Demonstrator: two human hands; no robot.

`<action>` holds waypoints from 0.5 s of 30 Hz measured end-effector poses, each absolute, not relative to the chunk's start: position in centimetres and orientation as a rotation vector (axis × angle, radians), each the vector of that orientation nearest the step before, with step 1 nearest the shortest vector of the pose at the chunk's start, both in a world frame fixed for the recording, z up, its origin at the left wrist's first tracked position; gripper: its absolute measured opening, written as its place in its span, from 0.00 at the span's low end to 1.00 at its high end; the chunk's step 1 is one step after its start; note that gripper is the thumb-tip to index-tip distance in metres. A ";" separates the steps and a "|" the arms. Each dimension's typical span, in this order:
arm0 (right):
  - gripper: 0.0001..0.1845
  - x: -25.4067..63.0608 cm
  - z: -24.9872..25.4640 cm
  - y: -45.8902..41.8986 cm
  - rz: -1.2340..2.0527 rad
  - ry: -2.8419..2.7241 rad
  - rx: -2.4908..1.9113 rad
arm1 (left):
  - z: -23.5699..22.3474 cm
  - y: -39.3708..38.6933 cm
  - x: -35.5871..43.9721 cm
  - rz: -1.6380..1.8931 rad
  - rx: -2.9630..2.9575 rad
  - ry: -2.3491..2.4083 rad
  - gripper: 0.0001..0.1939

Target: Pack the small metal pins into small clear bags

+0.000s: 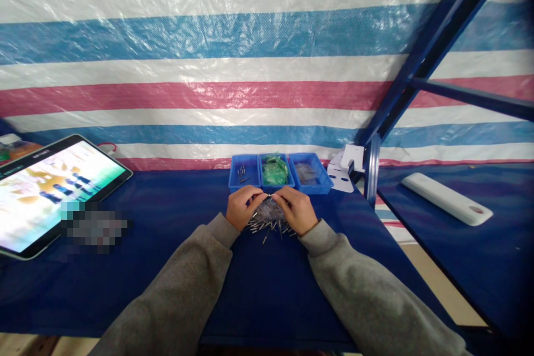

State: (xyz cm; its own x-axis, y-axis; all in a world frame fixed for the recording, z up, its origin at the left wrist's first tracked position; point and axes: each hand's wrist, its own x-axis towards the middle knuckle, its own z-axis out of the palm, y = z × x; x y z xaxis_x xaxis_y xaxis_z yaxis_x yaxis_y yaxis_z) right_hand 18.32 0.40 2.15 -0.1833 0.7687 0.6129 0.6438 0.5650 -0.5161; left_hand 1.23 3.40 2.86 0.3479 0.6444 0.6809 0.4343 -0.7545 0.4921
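My left hand (245, 207) and my right hand (296, 209) meet at the fingertips above a heap of small metal pins (267, 228) on the blue table cover (167, 283). Between them, both hands pinch the top of a clear plastic bag (267, 212), which looks filled with pins. Several loose pins stick out below it. Behind my hands stand a blue tray holding a few pins (244, 173), a blue tray holding a green packet (274, 171), and a blue tray holding clear bags (306, 173). Grey sleeves cover both forearms.
A lit tablet (62, 194) lies at the table's left, beside a pixelated patch (95, 228). White bracket pieces (344, 169) stand right of the trays. A blue steel rack frame (372, 167) runs up at right, beside a lower shelf bearing a long white object (446, 198). A striped tarp hangs behind.
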 end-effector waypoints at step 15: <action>0.18 18.5 2.4 0.5 0.137 -1.818 -1.202 | 2.8 3.6 1.4 1.356 2.123 0.980 0.09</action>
